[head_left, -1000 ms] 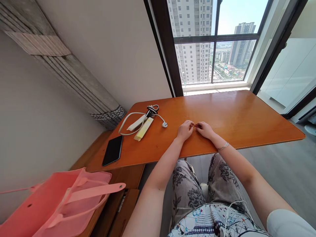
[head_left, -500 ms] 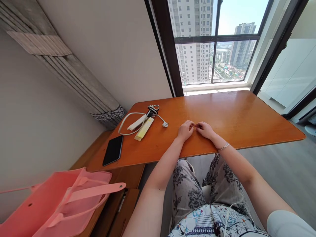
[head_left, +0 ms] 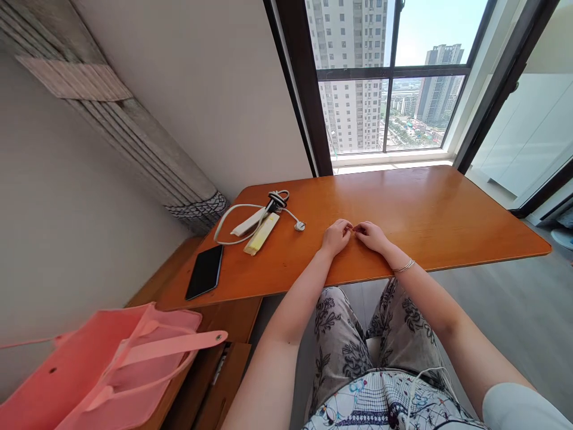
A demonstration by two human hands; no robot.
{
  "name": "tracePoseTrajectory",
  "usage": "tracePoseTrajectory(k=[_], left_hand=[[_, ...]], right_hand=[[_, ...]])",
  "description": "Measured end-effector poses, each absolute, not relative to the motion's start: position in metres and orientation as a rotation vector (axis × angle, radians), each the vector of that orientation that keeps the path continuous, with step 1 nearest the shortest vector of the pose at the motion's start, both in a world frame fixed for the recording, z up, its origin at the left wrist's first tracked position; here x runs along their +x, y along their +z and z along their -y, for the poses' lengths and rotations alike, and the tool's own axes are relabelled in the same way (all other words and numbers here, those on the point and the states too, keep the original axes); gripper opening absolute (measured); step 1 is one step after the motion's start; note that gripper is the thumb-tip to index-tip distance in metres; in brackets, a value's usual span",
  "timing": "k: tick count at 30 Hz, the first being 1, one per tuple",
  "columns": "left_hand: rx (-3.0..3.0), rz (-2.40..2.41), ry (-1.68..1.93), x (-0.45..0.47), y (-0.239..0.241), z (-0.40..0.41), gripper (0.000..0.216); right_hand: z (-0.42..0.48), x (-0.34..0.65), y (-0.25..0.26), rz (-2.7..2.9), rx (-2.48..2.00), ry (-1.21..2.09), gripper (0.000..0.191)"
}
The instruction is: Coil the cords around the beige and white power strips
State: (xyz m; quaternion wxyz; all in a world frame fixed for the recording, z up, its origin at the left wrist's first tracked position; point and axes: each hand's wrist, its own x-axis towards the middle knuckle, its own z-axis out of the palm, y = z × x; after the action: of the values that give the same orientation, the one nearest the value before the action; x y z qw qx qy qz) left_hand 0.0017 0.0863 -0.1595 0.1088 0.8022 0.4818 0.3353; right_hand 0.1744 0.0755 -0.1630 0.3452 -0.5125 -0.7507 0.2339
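My left hand point(head_left: 338, 236) rests on the wooden table point(head_left: 403, 197), its fingers curled together and pointing right. Facing it, my right hand point(head_left: 370, 235) lies on the same tabletop with its fingers bent in. The fingertips of both hands meet or nearly meet. Whatever may be between the fingers is hidden or too small to make out. Left of my hands lies a power strip point(head_left: 262, 234) with a yellowish-white body, a white cable and a plug point(head_left: 299, 226). A black tablet or large phone point(head_left: 205, 272) lies flat near the table's left end.
A pink bag point(head_left: 134, 358) with straps stands at the lower left on a wooden cabinet point(head_left: 230, 376). Beyond the table are a wall and a dark-framed window point(head_left: 389, 73). A grey curtain point(head_left: 147, 155) hangs at the left. My legs are under the front edge.
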Motion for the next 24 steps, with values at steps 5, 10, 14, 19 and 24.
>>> tracePoseTrajectory(k=[5,10,14,19,24], left_hand=[[2.356,-1.42,0.981,0.0013,-0.1588,-0.0859,0.019],[2.334,-1.421,0.988,0.001,-0.1591,-0.0862,0.019],[2.316,-1.42,1.002,0.0005,-0.1599,-0.0869,0.019],[2.321,-1.406,0.99,-0.0004,-0.1603,-0.0873,0.02],[2.328,-1.393,0.998,-0.0008,-0.16,-0.0869,0.018]], right_hand=[[-0.0754,0.1738,-0.1626,1.948,-1.333,0.616,0.018],[-0.075,0.1732,-0.1619,1.954,-1.338,0.613,0.018],[-0.0734,0.1728,-0.16,1.969,-1.339,0.6,0.018],[-0.0707,0.1726,-0.1579,1.988,-1.332,0.582,0.018],[-0.0699,0.1725,-0.1574,2.006,-1.332,0.562,0.018]])
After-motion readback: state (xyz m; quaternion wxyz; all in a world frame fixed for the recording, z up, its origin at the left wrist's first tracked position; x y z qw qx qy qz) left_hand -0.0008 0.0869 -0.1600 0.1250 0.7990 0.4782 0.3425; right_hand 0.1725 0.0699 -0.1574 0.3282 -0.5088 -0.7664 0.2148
